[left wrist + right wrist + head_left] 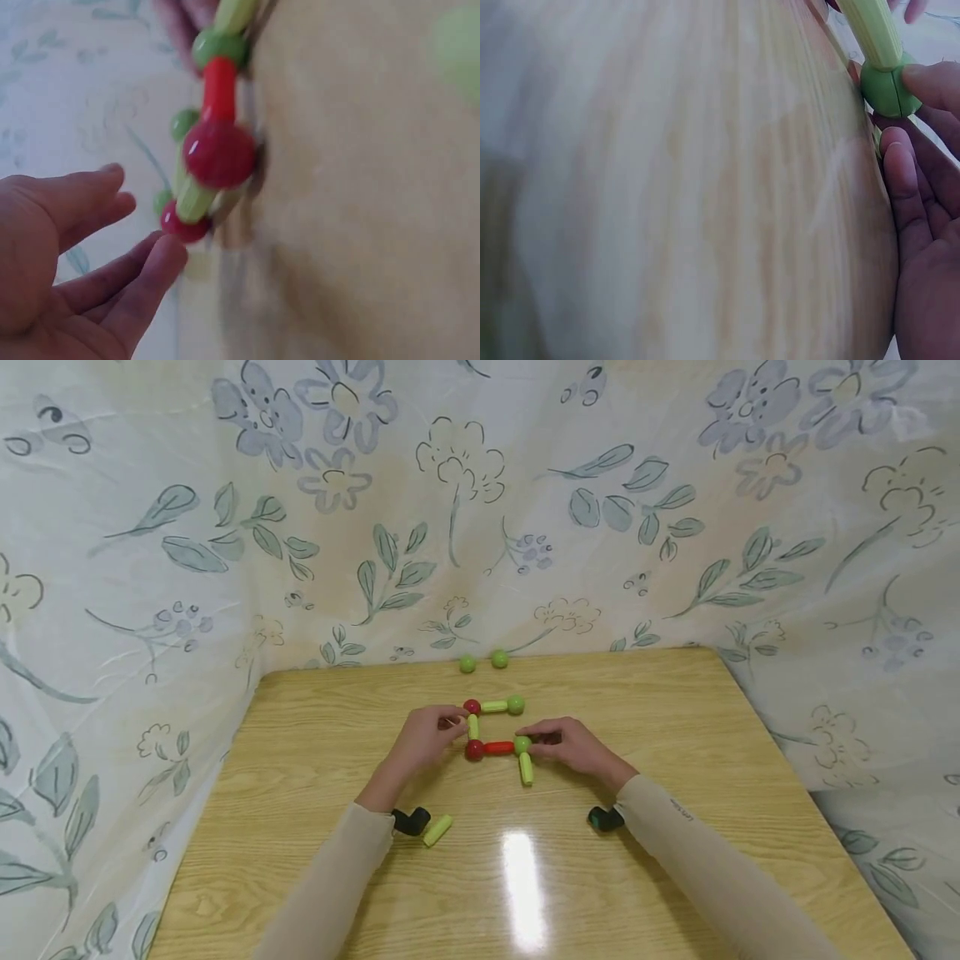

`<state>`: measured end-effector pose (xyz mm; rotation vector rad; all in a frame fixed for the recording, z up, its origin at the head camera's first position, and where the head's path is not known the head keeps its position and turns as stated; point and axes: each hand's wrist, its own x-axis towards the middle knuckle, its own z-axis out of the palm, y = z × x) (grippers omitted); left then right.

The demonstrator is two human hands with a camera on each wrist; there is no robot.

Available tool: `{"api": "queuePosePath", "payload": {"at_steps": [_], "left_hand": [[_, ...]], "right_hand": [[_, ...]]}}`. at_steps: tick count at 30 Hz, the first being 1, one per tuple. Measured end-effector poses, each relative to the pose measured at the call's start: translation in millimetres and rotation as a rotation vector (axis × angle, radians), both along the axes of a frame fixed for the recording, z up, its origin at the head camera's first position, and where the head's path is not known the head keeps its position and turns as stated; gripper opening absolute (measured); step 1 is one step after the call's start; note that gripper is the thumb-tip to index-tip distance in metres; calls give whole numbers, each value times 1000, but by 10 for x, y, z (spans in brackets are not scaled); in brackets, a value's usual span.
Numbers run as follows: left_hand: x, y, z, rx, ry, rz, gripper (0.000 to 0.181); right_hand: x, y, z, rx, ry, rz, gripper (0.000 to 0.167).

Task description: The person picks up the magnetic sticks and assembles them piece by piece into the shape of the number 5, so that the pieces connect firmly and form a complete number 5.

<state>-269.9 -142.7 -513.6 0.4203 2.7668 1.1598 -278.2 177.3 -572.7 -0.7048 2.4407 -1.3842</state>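
Note:
On the table lies a linked chain of balls and rods. It runs from a green ball [515,704] over a yellow-green rod [494,706], a dark red ball [472,707], another yellow-green rod [473,727] and a second red ball [474,750] to a red rod [498,748]. This rod joins a near green ball [522,744], from which a further yellow-green rod [527,769] sticks out. My left hand [432,733] is beside the chain's left side, thumb and fingers apart with nothing between them in the left wrist view. My right hand [576,747] pinches the near green ball [889,91].
Two loose green balls [467,664] lie at the table's back edge by the floral cloth [465,527]. A loose yellow-green rod [438,831] lies near the left forearm. Black objects [412,822] show beside both wrists. The wooden table [600,893] has a bright reflection in front.

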Motion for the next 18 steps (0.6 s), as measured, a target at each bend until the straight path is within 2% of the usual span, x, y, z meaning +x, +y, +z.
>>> {"api": "queuePosePath", "payload": {"at_steps": [5, 9, 13, 18], "left_hand": [[-328, -84, 120, 41, 42, 62, 38], [-581, -72, 164, 52, 92, 109, 42], [-750, -30, 185, 47, 116, 146, 43], [-920, 39, 185, 75, 91, 179, 46]], "right_hand": [[-3, 0, -6, 7, 4, -7, 30], [-1, 5, -11, 12, 2, -10, 30], [3, 0, -14, 5, -6, -8, 31], [7, -13, -6, 1, -4, -14, 30]]}}
